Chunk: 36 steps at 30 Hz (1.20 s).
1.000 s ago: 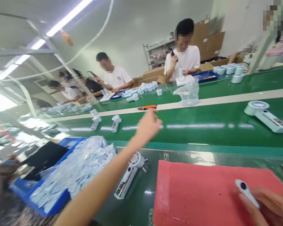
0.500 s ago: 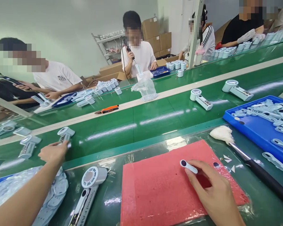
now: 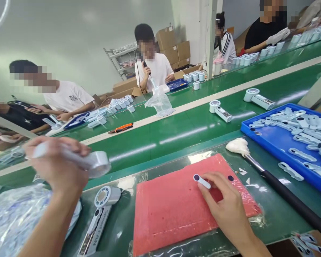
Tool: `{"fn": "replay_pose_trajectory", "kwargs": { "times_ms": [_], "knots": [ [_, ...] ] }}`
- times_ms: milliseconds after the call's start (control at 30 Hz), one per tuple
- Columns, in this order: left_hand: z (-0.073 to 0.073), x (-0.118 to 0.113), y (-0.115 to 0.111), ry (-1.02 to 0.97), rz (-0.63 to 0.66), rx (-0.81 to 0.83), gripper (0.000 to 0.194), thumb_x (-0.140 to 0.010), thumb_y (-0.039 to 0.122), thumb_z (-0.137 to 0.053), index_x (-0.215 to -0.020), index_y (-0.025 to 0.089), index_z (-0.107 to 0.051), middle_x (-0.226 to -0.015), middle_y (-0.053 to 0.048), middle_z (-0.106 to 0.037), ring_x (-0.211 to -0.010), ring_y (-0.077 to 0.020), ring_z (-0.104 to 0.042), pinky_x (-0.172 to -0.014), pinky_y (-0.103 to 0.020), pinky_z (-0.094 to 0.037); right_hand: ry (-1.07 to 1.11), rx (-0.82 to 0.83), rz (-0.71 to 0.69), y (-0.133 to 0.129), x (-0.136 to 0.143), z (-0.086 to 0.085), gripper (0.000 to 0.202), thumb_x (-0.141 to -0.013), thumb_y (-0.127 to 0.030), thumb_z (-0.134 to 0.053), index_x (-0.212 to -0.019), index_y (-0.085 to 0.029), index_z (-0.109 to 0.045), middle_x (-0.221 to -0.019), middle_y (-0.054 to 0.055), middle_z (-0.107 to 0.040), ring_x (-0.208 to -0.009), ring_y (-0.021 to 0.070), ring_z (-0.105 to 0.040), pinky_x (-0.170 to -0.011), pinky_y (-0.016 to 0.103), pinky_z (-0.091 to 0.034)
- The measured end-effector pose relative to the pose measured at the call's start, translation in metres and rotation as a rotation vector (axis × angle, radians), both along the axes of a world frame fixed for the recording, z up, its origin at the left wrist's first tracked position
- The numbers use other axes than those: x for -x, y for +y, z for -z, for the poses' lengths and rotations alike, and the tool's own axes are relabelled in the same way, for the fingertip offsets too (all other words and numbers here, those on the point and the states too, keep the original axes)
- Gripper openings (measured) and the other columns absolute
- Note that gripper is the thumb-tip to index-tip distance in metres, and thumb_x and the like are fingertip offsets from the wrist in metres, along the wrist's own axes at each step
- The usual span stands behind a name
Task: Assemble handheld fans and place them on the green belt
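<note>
My left hand (image 3: 57,166) is raised over the near side of the belt, wrapped around the handle of a pale blue handheld fan (image 3: 99,165), slightly blurred. The fan's round head sticks out to the right of my fingers. Between thumb and fingertips, my right hand (image 3: 226,205) pinches a small light-blue plastic cover (image 3: 204,182) with a dark oval at one end, just above a red mat (image 3: 160,214). Left of the mat lies another handheld fan (image 3: 97,223), "Speed FAN" lettered along its handle. A loose dark disc (image 3: 230,178) rests on the mat's right part.
On the right, a blue tray (image 3: 273,141) holds many covers, beside a black-handled tool (image 3: 291,196) with a white wrapped tip. Plastic-wrapped parts (image 3: 18,217) lie at left. Fans (image 3: 221,111) and orange pliers (image 3: 121,127) lie on the green conveyor (image 3: 155,139). Several co-workers sit opposite.
My left hand has picked up the fan from the belt and lifted it nearer. My right hand still pinches the cover over the mat. The view has shifted slightly.
</note>
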<state>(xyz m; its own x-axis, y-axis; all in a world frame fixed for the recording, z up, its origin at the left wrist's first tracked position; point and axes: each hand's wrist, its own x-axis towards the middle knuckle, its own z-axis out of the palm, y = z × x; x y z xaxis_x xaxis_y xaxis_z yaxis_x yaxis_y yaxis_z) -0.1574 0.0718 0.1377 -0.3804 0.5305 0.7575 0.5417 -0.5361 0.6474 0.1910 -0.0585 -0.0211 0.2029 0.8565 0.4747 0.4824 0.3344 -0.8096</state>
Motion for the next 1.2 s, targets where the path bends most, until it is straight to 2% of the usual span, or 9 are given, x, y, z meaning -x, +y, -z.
{"fn": "replay_pose_trajectory", "kwargs": {
  "times_ms": [100,200,367,467,600,733,867,967,1200],
  "knots": [
    [0.026,-0.077,-0.054,0.413,0.015,0.229,0.053,-0.083,0.042,-0.077,-0.114,0.029,-0.036,-0.087,0.005,-0.066,-0.056,-0.0135,-0.061,-0.053,-0.026,-0.05,-0.001,-0.005,0.077,-0.007,-0.004,-0.006,0.021,-0.108,-0.032,-0.058,-0.121,-0.027,-0.074,-0.11,0.003,-0.074,-0.098,0.0168,-0.073,-0.082,0.028,-0.061],
    [0.06,-0.141,-0.098,0.783,0.14,0.268,0.036,-0.1,0.035,-0.063,-0.126,0.028,-0.039,-0.085,0.003,-0.065,-0.054,-0.0148,-0.059,-0.051,-0.028,-0.047,-0.037,-0.049,0.164,-0.025,-0.016,-0.014,0.024,-0.107,-0.031,-0.058,-0.124,-0.027,-0.074,-0.115,0.006,-0.073,-0.104,0.0197,-0.072,-0.088,0.032,-0.062],
    [0.107,-0.195,-0.126,1.018,0.384,0.295,0.027,-0.107,0.018,-0.046,-0.133,0.02,-0.047,-0.103,-0.008,-0.072,-0.081,-0.0239,-0.07,-0.065,-0.036,-0.057,-0.104,0.039,0.234,-0.057,-0.046,-0.018,0.024,-0.105,-0.037,-0.062,-0.119,-0.026,-0.078,-0.119,0.006,-0.076,-0.105,0.0217,-0.075,-0.088,0.029,-0.064],
    [0.118,-0.195,-0.13,1.21,0.492,0.283,0.038,-0.104,0.024,-0.061,-0.139,0.013,-0.053,-0.108,-0.01,-0.076,-0.091,-0.0284,-0.071,-0.08,-0.045,-0.061,-0.144,0.134,0.244,-0.069,-0.06,-0.022,0.022,-0.103,-0.043,-0.067,-0.113,-0.028,-0.081,-0.114,0.003,-0.079,-0.098,0.0202,-0.079,-0.082,0.023,-0.065],
    [0.109,-0.163,-0.126,1.217,0.634,0.452,0.056,-0.091,0.045,-0.082,-0.134,0.015,-0.062,-0.12,-0.01,-0.077,-0.11,-0.0349,-0.069,-0.104,-0.059,-0.055,-0.229,0.126,0.136,-0.074,-0.061,-0.029,0.021,-0.1,-0.044,-0.071,-0.112,-0.03,-0.08,-0.11,0.001,-0.079,-0.09,0.0186,-0.08,-0.072,0.019,-0.065],
    [0.108,-0.126,-0.114,0.969,0.857,0.563,0.048,-0.092,0.027,-0.082,-0.136,0.026,-0.063,-0.135,-0.005,-0.072,-0.121,-0.0254,-0.066,-0.1,-0.042,-0.058,-0.36,0.087,-0.012,-0.069,-0.045,-0.034,0.019,-0.099,-0.045,-0.071,-0.11,-0.031,-0.078,-0.109,0.002,-0.077,-0.086,0.018,-0.079,-0.066,0.02,-0.064],
    [0.132,-0.114,-0.113,0.802,0.742,0.496,0.049,-0.095,0.05,-0.08,-0.133,0.025,-0.065,-0.127,-0.006,-0.073,-0.109,-0.0226,-0.071,-0.079,-0.033,-0.06,-0.514,-0.015,-0.17,-0.053,-0.025,-0.041,0.014,-0.101,-0.037,-0.069,-0.11,-0.031,-0.078,-0.106,0.004,-0.077,-0.086,0.0202,-0.078,-0.07,0.027,-0.066],
    [0.147,-0.119,-0.119,0.847,0.647,0.393,0.043,-0.104,0.053,-0.064,-0.137,0.026,-0.063,-0.124,-0.006,-0.075,-0.105,-0.0215,-0.07,-0.071,-0.031,-0.058,-0.552,-0.059,-0.181,-0.038,-0.014,-0.048,0.014,-0.103,-0.038,-0.066,-0.108,-0.03,-0.077,-0.103,0.004,-0.076,-0.083,0.0184,-0.077,-0.07,0.026,-0.064],
    [0.148,-0.124,-0.12,0.911,0.667,0.417,0.038,-0.106,0.049,-0.061,-0.135,0.024,-0.065,-0.13,-0.006,-0.07,-0.108,-0.02,-0.066,-0.078,-0.032,-0.06,-0.666,-0.178,-0.396,-0.018,-0.011,-0.055,0.025,-0.107,-0.031,-0.057,-0.098,-0.03,-0.08,-0.091,0.001,-0.078,-0.076,0.0161,-0.077,-0.065,0.022,-0.062]
  ]
}}
